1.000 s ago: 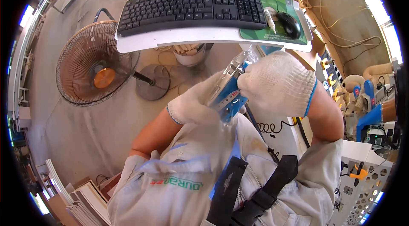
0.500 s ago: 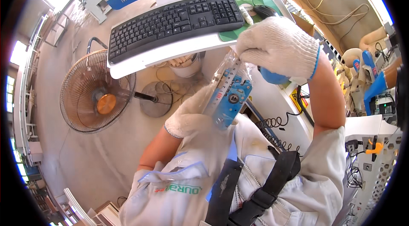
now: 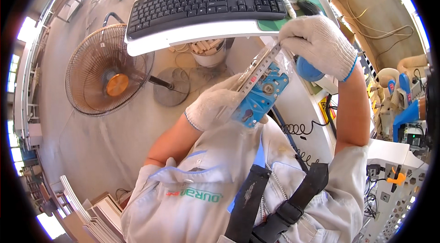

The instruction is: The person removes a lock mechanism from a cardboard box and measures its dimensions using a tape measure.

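Observation:
In my gloved left hand (image 3: 213, 105) is a clear plastic bag holding a flat blue lock case (image 3: 257, 103), with a round metal hub and a dark opening. It is tilted, its upper end to the right. A white measuring tape (image 3: 260, 69) with a red mark lies along the bag's upper left edge. My gloved right hand (image 3: 318, 43) pinches at the upper end of the tape and bag. Just below that hand shows a rounded blue object (image 3: 309, 69); I cannot tell whether the hand holds it.
A black keyboard (image 3: 206, 4) rests on a white shelf (image 3: 192, 36), with a mouse (image 3: 309, 8) on a green mat at its right. A standing fan (image 3: 110, 71) and a bucket of wood pieces (image 3: 211, 55) are at left. Coiled black cable (image 3: 300, 128) hangs beside a white cabinet.
Both hands, the bagged lock case and the tape have shifted right in the picture, the right hand slightly upward. The lock case is tilted more. The whole view has shifted too.

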The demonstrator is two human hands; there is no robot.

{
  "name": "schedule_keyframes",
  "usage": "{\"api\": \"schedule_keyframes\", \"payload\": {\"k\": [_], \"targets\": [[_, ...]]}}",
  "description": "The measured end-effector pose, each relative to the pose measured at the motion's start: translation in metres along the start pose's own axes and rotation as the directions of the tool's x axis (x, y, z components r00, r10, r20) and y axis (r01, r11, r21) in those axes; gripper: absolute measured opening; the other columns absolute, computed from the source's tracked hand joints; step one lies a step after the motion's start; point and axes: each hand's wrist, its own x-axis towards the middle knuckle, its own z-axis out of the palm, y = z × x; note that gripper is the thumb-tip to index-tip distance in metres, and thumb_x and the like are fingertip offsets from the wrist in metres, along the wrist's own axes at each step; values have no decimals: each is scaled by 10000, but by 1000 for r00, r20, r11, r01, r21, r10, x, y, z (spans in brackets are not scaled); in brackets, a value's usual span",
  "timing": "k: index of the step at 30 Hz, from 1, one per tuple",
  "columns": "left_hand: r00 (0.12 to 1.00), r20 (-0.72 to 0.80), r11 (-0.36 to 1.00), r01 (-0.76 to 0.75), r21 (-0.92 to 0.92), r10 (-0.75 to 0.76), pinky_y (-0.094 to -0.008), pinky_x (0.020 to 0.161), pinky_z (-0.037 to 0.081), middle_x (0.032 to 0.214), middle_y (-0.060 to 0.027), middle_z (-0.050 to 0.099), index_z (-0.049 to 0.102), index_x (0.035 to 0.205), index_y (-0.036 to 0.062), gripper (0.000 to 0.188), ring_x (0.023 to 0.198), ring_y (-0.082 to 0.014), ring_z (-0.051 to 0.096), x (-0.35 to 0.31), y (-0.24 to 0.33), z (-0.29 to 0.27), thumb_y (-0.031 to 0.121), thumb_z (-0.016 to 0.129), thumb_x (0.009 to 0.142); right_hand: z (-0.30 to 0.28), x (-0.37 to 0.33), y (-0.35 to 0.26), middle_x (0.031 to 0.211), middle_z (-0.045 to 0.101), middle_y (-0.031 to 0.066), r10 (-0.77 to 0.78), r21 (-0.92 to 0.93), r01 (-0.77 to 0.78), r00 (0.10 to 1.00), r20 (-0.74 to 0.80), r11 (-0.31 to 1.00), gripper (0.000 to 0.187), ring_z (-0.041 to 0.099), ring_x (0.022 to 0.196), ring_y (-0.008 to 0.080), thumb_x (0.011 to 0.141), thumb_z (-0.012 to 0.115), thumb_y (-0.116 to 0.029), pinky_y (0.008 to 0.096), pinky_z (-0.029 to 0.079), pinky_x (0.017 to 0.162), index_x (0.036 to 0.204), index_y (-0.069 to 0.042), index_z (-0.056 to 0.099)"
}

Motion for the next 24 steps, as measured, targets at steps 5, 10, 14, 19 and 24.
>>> {"api": "schedule_keyframes", "payload": {"k": [5, 10, 14, 19, 24], "targets": [[999, -45, 997, -13, -73, 10, -513, 927, 633, 1449, -291, 595, 272, 1672, -11, 1018, 1078, -455, 748, 2, 1, -2, 296, 794, 854, 8, 5, 10, 814, 746, 144, -153, 147, 143, 987, 56, 979, 217, 712, 726, 213, 909, 704, -168, 343, 580, 738, 1013, 2, 790], [998, 29, 995, 55, -81, -53, -506, 922, 648, 1431, -287, 613, 303, 1660, -16, 1004, 1138, -456, 731, -1, 5, -15, 283, 803, 842, 6, 6, 13, 800, 742, 122, -82, 247, 70, 996, 40, 967, 222, 700, 727, 183, 908, 703, -163, 322, 573, 728, 998, 22, 787], [997, -67, 1000, 25, -14, -25, -487, 910, 657, 1435, -285, 614, 328, 1649, -23, 1008, 1162, -436, 725, -5, 6, -9, 278, 816, 820, 1, 10, 11, 895, 751, 114, 6, 190, -18, 998, 64, 982, 185, 701, 800, 197, 887, 714, -123, 338, 574, 795, 960, 38, 767], [1000, -13, 1000, 14, -25, -14, -541, 964, 622, 1469, -277, 601, 328, 1651, -28, 1011, 1170, -429, 720, -2, 4, -21, 304, 814, 829, -4, 5, 13, 837, 743, 110, -15, 135, 10, 999, 38, 991, 207, 690, 752, 183, 888, 709, -155, 332, 570, 754, 955, 28, 780], [1000, 5, 1000, -17, -21, 17, -577, 981, 601, 1484, -268, 596, 318, 1659, -24, 1021, 1167, -447, 716, 0, 5, -22, 352, 811, 848, -8, 6, 14, 782, 736, 115, -33, 149, 26, 998, 51, 989, 244, 682, 708, 172, 894, 704, -198, 327, 565, 710, 957, 21, 794]]}}
